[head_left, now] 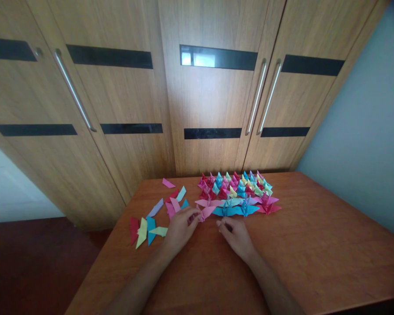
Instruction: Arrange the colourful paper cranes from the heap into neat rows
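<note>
My left hand (pixel 183 226) pinches a pink origami crane (pixel 207 213) between thumb and fingertips, just above the table, in front of a lighter pink crane (pixel 208 203). My right hand (pixel 238 238) is closed, thumb against curled fingers, with no paper showing in it. It rests near the table, a little in front of a blue crane (pixel 226 211). Behind both hands stand finished paper cranes (pixel 236 186) in several close rows, in red, pink, blue, yellow and green. A red crane (pixel 269 209) ends the front row on the right.
Flat folded paper pieces lie left of my left hand, among them a red piece (pixel 134 229), a yellow piece (pixel 142 232) and a purple piece (pixel 155 208). The brown table (pixel 302 245) meets a wooden wardrobe (pixel 213 153) at the back and a pale wall (pixel 357 157) on the right.
</note>
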`<action>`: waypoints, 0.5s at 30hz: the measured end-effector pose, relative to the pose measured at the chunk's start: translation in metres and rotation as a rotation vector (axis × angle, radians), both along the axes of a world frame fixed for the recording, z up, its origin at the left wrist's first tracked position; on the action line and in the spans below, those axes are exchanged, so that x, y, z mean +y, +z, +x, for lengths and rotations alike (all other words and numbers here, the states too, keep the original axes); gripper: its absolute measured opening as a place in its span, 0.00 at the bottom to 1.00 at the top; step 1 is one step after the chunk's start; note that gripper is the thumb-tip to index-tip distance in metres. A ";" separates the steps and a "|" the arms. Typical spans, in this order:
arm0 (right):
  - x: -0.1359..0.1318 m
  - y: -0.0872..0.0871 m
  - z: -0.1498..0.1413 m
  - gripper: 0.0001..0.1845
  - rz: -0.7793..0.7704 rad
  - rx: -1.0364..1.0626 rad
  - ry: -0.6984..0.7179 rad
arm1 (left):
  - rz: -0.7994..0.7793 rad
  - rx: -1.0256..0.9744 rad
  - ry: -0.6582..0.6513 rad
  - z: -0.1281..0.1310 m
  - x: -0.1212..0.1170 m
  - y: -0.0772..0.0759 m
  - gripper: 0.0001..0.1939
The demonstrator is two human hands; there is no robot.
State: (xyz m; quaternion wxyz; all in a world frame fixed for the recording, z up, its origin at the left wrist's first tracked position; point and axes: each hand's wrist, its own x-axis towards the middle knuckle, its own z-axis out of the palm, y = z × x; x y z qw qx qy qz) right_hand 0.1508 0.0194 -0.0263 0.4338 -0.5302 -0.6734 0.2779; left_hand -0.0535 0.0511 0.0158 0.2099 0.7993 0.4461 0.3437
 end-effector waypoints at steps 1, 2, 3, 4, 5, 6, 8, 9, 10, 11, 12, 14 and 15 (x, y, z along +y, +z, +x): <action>-0.002 0.000 -0.003 0.20 0.006 -0.054 0.024 | 0.019 0.026 -0.021 0.002 0.003 0.001 0.09; -0.003 0.000 -0.005 0.20 0.010 -0.099 0.043 | 0.035 0.047 -0.042 0.005 0.006 0.002 0.09; -0.004 0.000 -0.007 0.19 0.014 -0.133 0.057 | 0.049 0.066 -0.058 0.008 0.009 0.002 0.10; -0.004 0.000 -0.009 0.19 0.017 -0.157 0.068 | 0.059 0.087 -0.073 0.011 0.012 0.002 0.10; -0.005 -0.001 -0.009 0.19 0.018 -0.174 0.078 | 0.064 0.112 -0.085 0.013 0.015 0.001 0.10; -0.005 -0.001 -0.010 0.18 0.018 -0.188 0.085 | 0.066 0.138 -0.092 0.016 0.018 0.001 0.10; -0.005 -0.002 -0.009 0.18 0.014 -0.205 0.093 | 0.063 0.180 -0.094 0.021 0.022 0.000 0.10; -0.005 -0.002 -0.009 0.19 0.012 -0.210 0.094 | 0.062 0.192 -0.092 0.023 0.024 -0.001 0.10; -0.005 -0.002 -0.009 0.19 0.012 -0.214 0.095 | 0.063 0.200 -0.090 0.025 0.025 -0.001 0.10; -0.005 -0.002 -0.009 0.19 0.013 -0.218 0.094 | 0.064 0.206 -0.088 0.026 0.026 0.000 0.10; -0.005 -0.002 -0.009 0.19 0.016 -0.222 0.095 | 0.065 0.213 -0.088 0.028 0.026 0.000 0.10; -0.006 -0.002 -0.009 0.19 0.018 -0.233 0.098 | 0.066 0.223 -0.090 0.030 0.026 0.002 0.10; -0.006 -0.001 -0.009 0.19 0.017 -0.238 0.101 | 0.065 0.223 -0.091 0.031 0.025 0.002 0.10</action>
